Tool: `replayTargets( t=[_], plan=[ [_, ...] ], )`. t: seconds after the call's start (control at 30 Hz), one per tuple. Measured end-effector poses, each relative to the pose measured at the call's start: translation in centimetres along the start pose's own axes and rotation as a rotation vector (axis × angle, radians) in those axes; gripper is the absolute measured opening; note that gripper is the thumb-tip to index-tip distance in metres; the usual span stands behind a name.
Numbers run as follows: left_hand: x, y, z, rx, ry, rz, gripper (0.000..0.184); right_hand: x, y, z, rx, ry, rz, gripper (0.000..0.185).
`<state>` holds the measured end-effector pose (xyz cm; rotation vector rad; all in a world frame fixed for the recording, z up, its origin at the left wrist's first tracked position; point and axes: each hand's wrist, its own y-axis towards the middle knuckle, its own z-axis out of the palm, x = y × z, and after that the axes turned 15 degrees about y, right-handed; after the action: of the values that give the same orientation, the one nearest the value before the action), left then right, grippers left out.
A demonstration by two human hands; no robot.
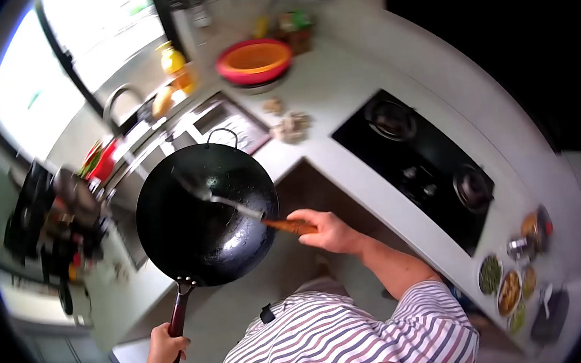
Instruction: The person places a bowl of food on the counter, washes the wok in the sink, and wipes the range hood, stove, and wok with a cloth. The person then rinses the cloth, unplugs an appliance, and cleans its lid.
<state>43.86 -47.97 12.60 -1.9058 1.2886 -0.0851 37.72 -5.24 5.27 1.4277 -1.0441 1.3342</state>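
Nearest, below the view, is a striped shirt point(343, 331); beside it the left hand point(162, 348) is closed round the dark handle of a wok point(197, 247). The wok hangs off the bench point(340, 75), in front of its inner corner, tipped so its glossy inside shows. The right hand point(328, 230) grips the wooden end of a spatula point(246, 211), whose metal blade reaches over the wok's inside; whether it touches cannot be told. Beyond, to the right, a black two-burner stove point(417, 163) is set in the bench, with small dishes point(509, 292) of food near its close end. Past the wok lie a steel sink point(251, 120) and some pale lumps point(291, 127) beside it. Farther back stand red and orange basins point(226, 63), a yellow bottle point(173, 64) and a bright window point(101, 32).
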Motion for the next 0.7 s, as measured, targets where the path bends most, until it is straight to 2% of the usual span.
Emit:
replayTargets(
  t=[0.07,0.17,0.23,0.27,0.3,0.37,0.4,0.53,0.6,0.63,0.67,0.7],
  plan=[
    [-4.8,1.3,0.1,0.051,0.121,0.059,0.017,0.8,-2.6,-2.3,-0.038,-0.106,0.115,0.046],
    [-12.4,4.5,1.5,0.134,0.241,0.196,0.016,1.0,-6.2,-6.8,-0.200,-0.125,0.070,0.046],
    [-18.5,6.2,3.1,0.201,0.298,0.288,0.017,0.9,-8.5,-9.9,-0.366,0.011,0.039,0.044],
    [-21.8,7.1,4.2,0.237,0.337,0.350,0.017,0.9,-9.6,-11.4,-0.426,0.023,-0.055,0.044],
    [-25.4,7.7,5.5,0.276,0.372,0.412,0.017,1.9,-10.9,-13.1,-0.484,0.013,-0.051,0.044],
    [-32.2,8.1,8.4,0.347,0.463,0.519,0.017,4.2,-13.6,-15.8,-0.563,0.346,0.193,0.048],
    [-35.2,8.4,10.2,0.422,0.453,0.585,0.018,3.8,-14.9,-16.6,-0.626,0.459,0.073,0.048],
    [-46.2,7.5,17.3,0.655,0.566,0.794,0.013,5.0,-19.5,-18.8,-0.824,0.593,-0.035,0.048],
    [-50.0,7.2,21.4,0.699,0.629,0.857,0.014,5.2,-21.2,-19.3,-0.957,0.576,-0.035,0.050],
    [-51.6,7.3,23.5,0.687,0.738,0.951,0.012,5.2,-21.9,-19.5,-1.024,0.569,-0.043,0.051],
    [-53.2,6.8,25.3,0.721,0.812,0.984,0.014,5.0,-22.5,-19.6,-1.096,0.575,-0.034,0.053],
    [-54.4,5.4,26.8,0.774,0.705,0.926,0.017,4.5,-23.1,-19.8,-1.158,0.580,-0.059,0.053]
  ],
)
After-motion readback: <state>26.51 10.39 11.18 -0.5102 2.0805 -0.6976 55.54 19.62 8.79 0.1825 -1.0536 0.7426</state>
